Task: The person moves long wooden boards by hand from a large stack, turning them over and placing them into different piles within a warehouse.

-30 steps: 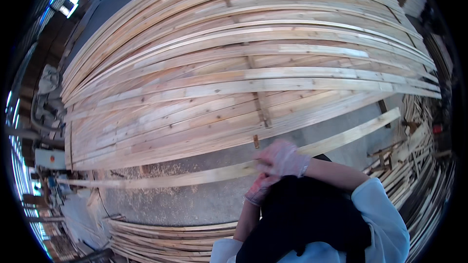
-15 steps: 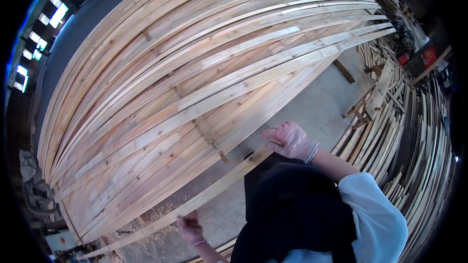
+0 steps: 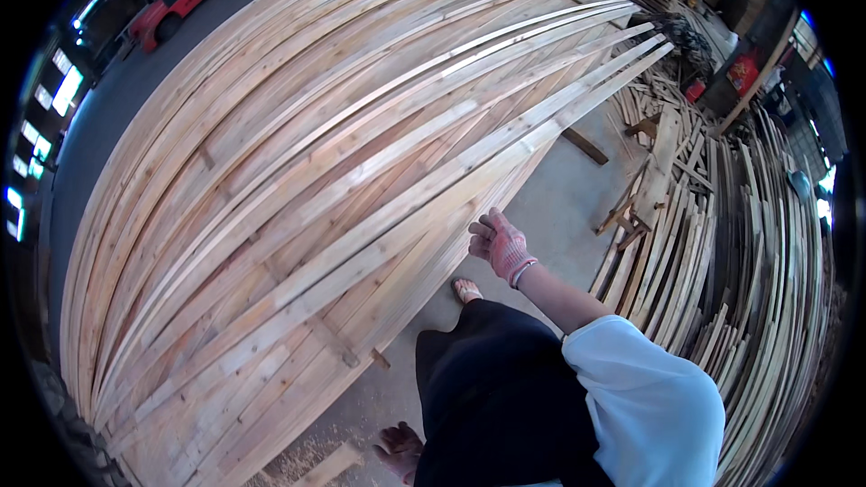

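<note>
My right hand (image 3: 501, 245), in a pinkish work glove, is held out over the near edge of the big stack of long pale wooden boards (image 3: 361, 216). Its fingers are apart and nothing shows in them. Low in the picture, in a matching glove, my left hand (image 3: 400, 453) has its fingers spread. The end of a pale board (image 3: 334, 464) lies to its left, with a gap between them; the rest of that board is cut off by the lower edge. Several boards lie fanned out on top of the stack, slightly bent in this view.
A pile of narrow wood strips (image 3: 767, 307) runs along the right, with scrap pieces (image 3: 667, 162) beyond it. A dark wooden bearer (image 3: 585, 145) juts from under the stack. Sawdust (image 3: 311, 462) covers the floor at lower left. A red forklift (image 3: 171, 9) stands far left.
Both hands have let go of the long board they held along the stack's near side. That board has slid toward the lower left, and my view has shifted to the right.
</note>
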Demonstrator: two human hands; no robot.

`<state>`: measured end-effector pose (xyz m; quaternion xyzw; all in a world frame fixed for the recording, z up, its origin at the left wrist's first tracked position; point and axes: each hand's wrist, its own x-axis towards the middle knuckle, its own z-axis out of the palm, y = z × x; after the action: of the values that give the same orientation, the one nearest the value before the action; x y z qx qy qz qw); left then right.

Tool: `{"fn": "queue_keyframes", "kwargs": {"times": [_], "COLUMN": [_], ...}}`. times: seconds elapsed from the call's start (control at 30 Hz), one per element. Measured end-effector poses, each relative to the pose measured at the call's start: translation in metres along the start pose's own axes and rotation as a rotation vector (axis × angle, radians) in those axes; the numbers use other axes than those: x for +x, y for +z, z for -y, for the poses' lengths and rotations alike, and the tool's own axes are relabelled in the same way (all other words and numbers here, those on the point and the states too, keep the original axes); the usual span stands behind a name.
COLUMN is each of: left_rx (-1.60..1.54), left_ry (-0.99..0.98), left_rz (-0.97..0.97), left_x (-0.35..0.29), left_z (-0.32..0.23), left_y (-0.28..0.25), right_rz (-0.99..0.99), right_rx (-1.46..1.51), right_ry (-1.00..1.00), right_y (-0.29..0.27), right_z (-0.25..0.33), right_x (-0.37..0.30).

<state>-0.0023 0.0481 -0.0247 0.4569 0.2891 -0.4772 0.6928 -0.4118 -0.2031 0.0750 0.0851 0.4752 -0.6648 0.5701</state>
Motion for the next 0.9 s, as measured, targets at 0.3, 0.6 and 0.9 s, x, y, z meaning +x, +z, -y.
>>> {"fn": "queue_keyframes", "kwargs": {"times": [0.3, 0.6, 0.9], "left_rx": [0.121, 0.213, 0.064], "left_ry": [-0.057, -0.1, -0.113], "left_rz": [0.172, 0.387, 0.54], "left_x": [0.001, 0.012, -0.029], "left_z": [0.045, 0.039, 0.004], "left_y": [0.076, 0.121, 0.178], "right_rz": [-0.241, -0.322, 0.198], "right_rx": [0.005, -0.31, 0.062], "right_ry": [-0.16, -0.333, -0.028], "right_y": [0.005, -0.008, -0.127], "right_z": [0.08, 0.105, 0.117], "right_x": [0.084, 0.121, 0.078]}}
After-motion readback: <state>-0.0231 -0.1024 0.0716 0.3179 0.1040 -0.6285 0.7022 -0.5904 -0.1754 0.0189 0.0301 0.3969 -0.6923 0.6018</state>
